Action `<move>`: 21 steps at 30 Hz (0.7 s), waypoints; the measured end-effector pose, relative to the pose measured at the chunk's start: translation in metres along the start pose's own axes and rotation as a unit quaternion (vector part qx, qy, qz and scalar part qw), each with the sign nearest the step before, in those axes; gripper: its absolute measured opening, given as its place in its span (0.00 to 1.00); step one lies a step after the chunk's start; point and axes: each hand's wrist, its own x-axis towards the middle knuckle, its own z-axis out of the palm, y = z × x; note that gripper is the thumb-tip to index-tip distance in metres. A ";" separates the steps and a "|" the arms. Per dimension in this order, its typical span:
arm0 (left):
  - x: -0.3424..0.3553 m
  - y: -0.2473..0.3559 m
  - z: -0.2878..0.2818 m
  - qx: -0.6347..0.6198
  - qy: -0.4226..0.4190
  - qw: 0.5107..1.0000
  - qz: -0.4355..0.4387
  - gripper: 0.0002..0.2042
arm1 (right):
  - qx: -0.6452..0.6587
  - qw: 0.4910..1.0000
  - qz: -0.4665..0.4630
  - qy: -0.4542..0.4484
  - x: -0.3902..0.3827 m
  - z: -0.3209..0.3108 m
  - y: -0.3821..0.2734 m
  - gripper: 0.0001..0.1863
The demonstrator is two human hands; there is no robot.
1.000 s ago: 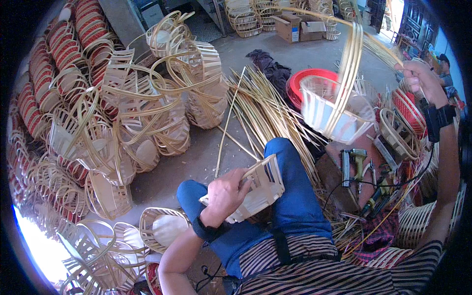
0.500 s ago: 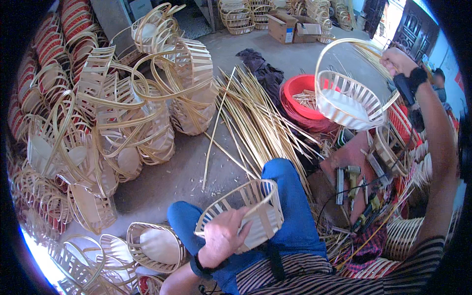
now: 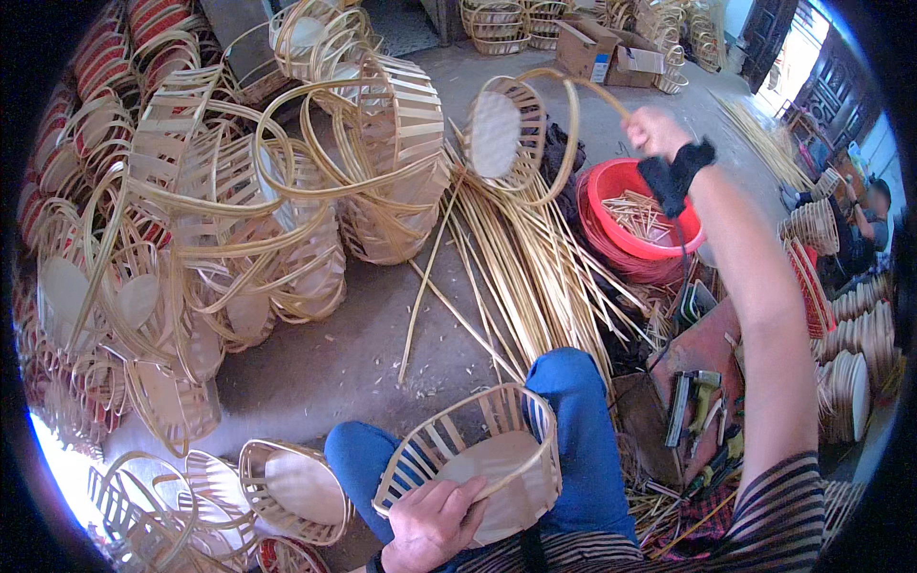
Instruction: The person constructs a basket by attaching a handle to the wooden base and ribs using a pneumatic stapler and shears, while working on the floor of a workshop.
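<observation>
Floor (image 3: 325,358), grey, with strips (image 3: 521,286) and boxes (image 3: 583,53) beyond the lap basket (image 3: 497,463)

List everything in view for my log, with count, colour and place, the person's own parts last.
Lap basket: one, pale, on the knees
Raised basket: one, pale, hanging from the right hand
Handled baskets: many, pale, piled at left
Red-banded baskets: many, red and pale, far left
Long strips: many, yellowish, on the floor ahead
Red tub: one, red, right of the strips
Cardboard boxes: apparently two, brown, at the back
Tools: several, partly green, right of the knees
Another person: one, dark clothing, right edge
Left hand: one, bare, on the lap basket's rim
Right hand: one, bare, gripping the raised basket's handle
</observation>
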 end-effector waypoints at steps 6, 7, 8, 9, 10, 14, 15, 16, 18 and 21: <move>0.000 0.000 0.001 0.024 0.014 1.000 0.003 0.12 | -0.051 0.987 -0.097 0.117 -0.009 0.017 0.060 0.06; 0.000 -0.001 0.001 0.023 0.015 1.000 0.002 0.12 | -0.069 0.983 -0.119 0.125 -0.008 0.021 0.065 0.06; 0.001 -0.001 0.001 0.025 0.013 1.000 0.002 0.12 | -0.112 0.974 -0.144 0.136 -0.003 0.025 0.067 0.07; 0.002 -0.001 0.001 0.025 0.011 1.000 0.003 0.12 | -0.164 0.960 -0.176 0.144 0.001 0.029 0.067 0.08; 0.003 -0.002 0.001 0.025 0.009 1.000 0.004 0.12 | -0.210 0.943 -0.209 0.153 0.006 0.033 0.067 0.09; 0.001 -0.003 -0.001 0.037 0.010 0.999 -0.010 0.12 | -0.244 0.885 -0.366 0.150 0.005 0.079 0.043 0.11; 0.002 -0.003 -0.001 0.037 0.005 0.999 -0.007 0.12 | -0.249 0.875 -0.389 0.143 0.011 0.081 0.038 0.10; 0.003 -0.004 0.000 0.037 0.005 0.999 -0.005 0.12 | -0.268 0.881 -0.364 0.138 0.014 0.078 0.033 0.10; 0.002 -0.005 -0.001 0.046 0.009 0.999 -0.015 0.13 | -0.219 0.860 -0.429 0.167 0.017 0.085 0.039 0.09; -0.005 -0.004 -0.004 0.043 0.012 0.999 -0.025 0.12 | -0.320 0.884 -0.324 0.103 -0.014 0.059 0.074 0.09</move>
